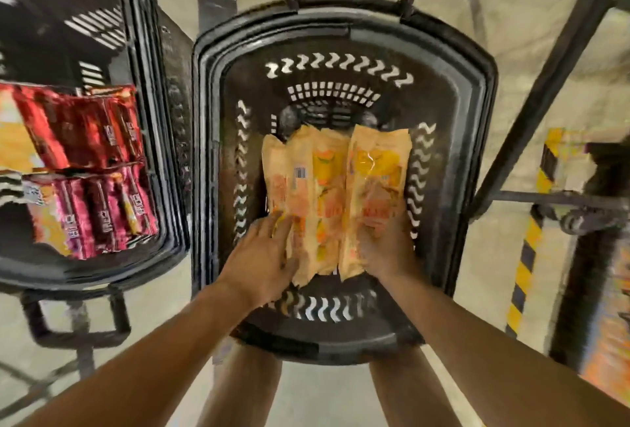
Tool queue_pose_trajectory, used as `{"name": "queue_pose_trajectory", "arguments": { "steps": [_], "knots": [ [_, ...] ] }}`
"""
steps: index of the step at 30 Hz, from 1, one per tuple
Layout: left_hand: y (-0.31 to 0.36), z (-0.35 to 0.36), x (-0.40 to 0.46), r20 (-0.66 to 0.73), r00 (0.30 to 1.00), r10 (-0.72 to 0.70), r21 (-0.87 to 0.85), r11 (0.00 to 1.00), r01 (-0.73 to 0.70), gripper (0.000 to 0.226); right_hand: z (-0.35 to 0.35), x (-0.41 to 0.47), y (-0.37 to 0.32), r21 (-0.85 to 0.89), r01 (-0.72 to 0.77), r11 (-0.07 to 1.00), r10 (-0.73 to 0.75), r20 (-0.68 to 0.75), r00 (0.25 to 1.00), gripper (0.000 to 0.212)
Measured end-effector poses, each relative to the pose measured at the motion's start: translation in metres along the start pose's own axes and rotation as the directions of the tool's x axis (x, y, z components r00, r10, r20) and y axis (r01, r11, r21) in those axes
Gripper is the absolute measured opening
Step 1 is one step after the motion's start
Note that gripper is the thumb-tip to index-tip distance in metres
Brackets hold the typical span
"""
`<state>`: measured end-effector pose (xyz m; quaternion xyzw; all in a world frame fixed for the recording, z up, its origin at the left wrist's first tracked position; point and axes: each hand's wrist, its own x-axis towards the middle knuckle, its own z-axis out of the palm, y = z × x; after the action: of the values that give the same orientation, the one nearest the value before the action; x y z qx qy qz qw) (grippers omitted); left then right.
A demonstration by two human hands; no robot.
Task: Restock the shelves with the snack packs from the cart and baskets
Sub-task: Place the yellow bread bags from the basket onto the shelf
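Note:
Several orange-yellow snack packs [335,195] stand side by side in the black plastic basket [470,113] right below me. My left hand [264,254] presses against the left side of the bunch, fingers curled round the outer pack. My right hand [385,249] grips the bunch from the right, fingers behind the packs. Both hands hold the packs' near ends. A second black basket [150,140] at the left holds several red and magenta snack packs [88,171].
Black cart frame bars [545,85] slant across the upper right, above a wheel [576,218]. A yellow-and-black striped post [528,239] stands at the right beside a dark column. Pale concrete floor lies between the baskets. My legs show below the middle basket.

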<state>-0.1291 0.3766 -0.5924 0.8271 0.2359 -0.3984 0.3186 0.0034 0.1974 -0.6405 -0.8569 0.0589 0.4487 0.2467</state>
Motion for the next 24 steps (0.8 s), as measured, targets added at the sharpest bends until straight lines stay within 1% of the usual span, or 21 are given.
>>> {"name": "queue_pose_trajectory", "arguments": {
  "steps": [2, 5, 7, 9, 11, 14, 18, 21, 24],
  "knots": [
    [-0.002, 0.002, 0.008, -0.005, 0.999, -0.032, -0.048, 0.998, 0.032, 0.070, 0.009, -0.001, -0.008, -0.057, -0.032, 0.998, 0.025, -0.110, 0.994, 0.098],
    [-0.005, 0.008, 0.016, 0.032, 0.994, -0.106, -0.150, 0.983, 0.109, 0.073, 0.018, -0.002, -0.008, -0.140, -0.096, 0.985, 0.072, -0.168, 0.983, 0.105],
    [-0.006, 0.009, 0.019, 0.063, 0.986, -0.152, -0.208, 0.965, 0.162, 0.079, 0.022, -0.002, -0.010, -0.135, -0.108, 0.985, 0.082, -0.188, 0.979, 0.102],
    [-0.004, 0.009, 0.021, 0.069, 0.983, -0.170, -0.279, 0.943, 0.183, 0.076, 0.024, 0.000, -0.009, -0.101, -0.110, 0.989, 0.086, -0.217, 0.972, 0.103],
    [-0.003, 0.009, 0.024, 0.067, 0.979, -0.191, -0.371, 0.906, 0.202, 0.074, 0.025, 0.000, -0.008, -0.058, -0.079, 0.995, 0.063, -0.235, 0.970, 0.104],
    [0.000, 0.011, 0.030, 0.073, 0.970, -0.232, -0.464, 0.853, 0.239, 0.082, 0.023, -0.001, -0.007, -0.047, -0.062, 0.997, 0.049, -0.240, 0.970, 0.104],
    [0.005, 0.018, 0.041, 0.103, 0.954, -0.282, -0.580, 0.762, 0.288, 0.091, 0.022, -0.005, -0.007, -0.036, -0.055, 0.998, 0.045, -0.248, 0.968, 0.097],
    [0.012, 0.024, 0.050, 0.102, 0.943, -0.316, -0.661, 0.687, 0.302, 0.103, 0.019, -0.015, -0.008, -0.009, 0.010, 1.000, -0.012, -0.255, 0.967, 0.084],
    [0.019, 0.033, 0.058, 0.069, 0.927, -0.369, -0.713, 0.632, 0.305, 0.104, 0.014, -0.020, -0.006, 0.079, 0.023, 0.997, -0.005, -0.219, 0.976, 0.076]
  ]
}}
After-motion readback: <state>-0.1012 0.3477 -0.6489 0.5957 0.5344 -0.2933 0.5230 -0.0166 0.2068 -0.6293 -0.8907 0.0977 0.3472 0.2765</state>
